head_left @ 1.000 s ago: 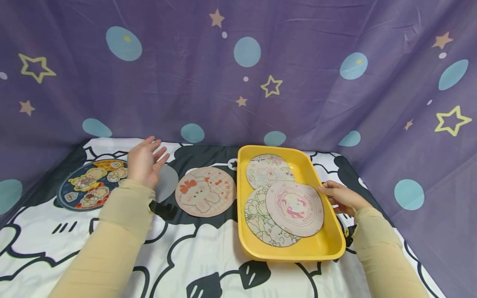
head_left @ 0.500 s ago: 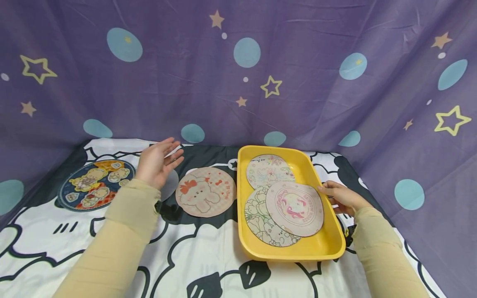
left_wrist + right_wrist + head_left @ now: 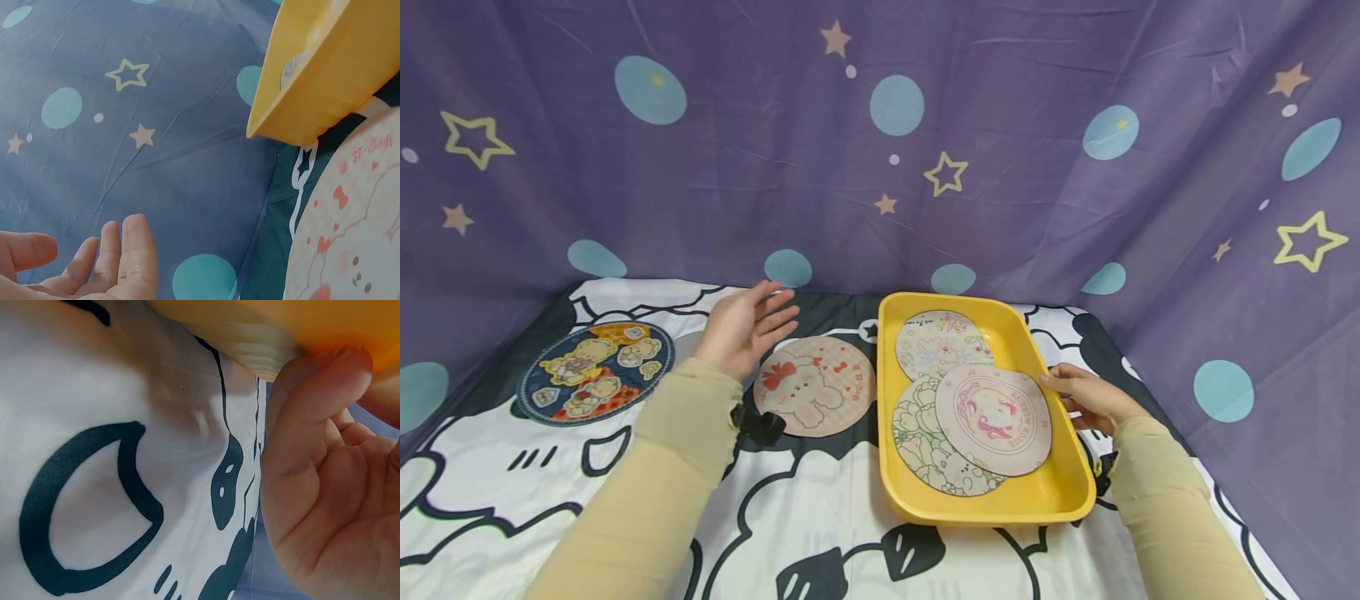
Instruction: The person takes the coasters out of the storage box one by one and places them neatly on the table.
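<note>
My left hand (image 3: 745,327) is held in the air with its fingers extended and holds nothing. It is just left of a round pink mat (image 3: 816,392) printed with a bunny and a red bow. My right hand (image 3: 1088,397) grips the right rim of a yellow tray (image 3: 1037,496); in the right wrist view its thumb and fingers meet the tray's edge. Inside the tray lie a pink round mat with a pony picture (image 3: 994,421), a green-lined one (image 3: 936,458) under it, and a pale one with line drawings (image 3: 928,342) at the back.
To the left lies a dark blue round mat (image 3: 576,371) with bear pictures. A plain grey disc (image 3: 688,343) is mostly hidden behind my left hand. A black-and-white cartoon cloth (image 3: 820,508) covers the table, and a purple curtain (image 3: 820,208) hangs behind.
My left hand has moved to the right, from over the grey disc toward the bunny mat, and stays empty. The right hand and the tray have not moved.
</note>
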Tool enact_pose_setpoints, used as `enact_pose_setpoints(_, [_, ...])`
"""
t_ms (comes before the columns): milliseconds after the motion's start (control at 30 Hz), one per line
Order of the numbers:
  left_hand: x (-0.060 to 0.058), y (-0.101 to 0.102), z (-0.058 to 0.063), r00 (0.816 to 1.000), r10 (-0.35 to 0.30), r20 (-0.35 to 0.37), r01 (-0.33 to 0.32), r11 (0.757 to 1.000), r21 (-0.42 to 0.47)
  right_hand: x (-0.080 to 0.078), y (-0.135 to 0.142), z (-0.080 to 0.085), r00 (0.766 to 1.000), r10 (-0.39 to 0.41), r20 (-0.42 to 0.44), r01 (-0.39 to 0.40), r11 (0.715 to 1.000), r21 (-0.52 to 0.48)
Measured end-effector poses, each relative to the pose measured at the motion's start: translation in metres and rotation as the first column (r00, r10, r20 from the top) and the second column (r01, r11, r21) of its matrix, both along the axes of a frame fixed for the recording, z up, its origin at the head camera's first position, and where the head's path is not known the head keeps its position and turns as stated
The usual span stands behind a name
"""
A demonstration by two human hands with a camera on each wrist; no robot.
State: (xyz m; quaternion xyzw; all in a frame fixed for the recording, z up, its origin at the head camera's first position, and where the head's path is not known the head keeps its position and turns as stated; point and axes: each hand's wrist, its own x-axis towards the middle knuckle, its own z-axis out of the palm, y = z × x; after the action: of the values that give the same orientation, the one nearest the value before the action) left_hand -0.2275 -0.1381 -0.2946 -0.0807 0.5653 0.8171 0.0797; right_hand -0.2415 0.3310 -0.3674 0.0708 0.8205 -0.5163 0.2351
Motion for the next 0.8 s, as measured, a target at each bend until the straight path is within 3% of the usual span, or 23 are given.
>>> enact_pose_setpoints(533, [-0.003, 0.021, -0.004, 0.999, -0.050, -0.002, 0.050, 0.998, 0.025, 0.000, 0.001, 0.000, 1.000, 0.001, -0.002, -0.001, 1.000, 0.000])
enact_pose_setpoints(800, [-0.006, 0.037, -0.007, 0.999, -0.046, 0.022, 0.045, 0.997, 0.058, -0.001, 0.001, -0.001, 1.000, -0.002, 0.003, 0.002, 1.000, -0.002])
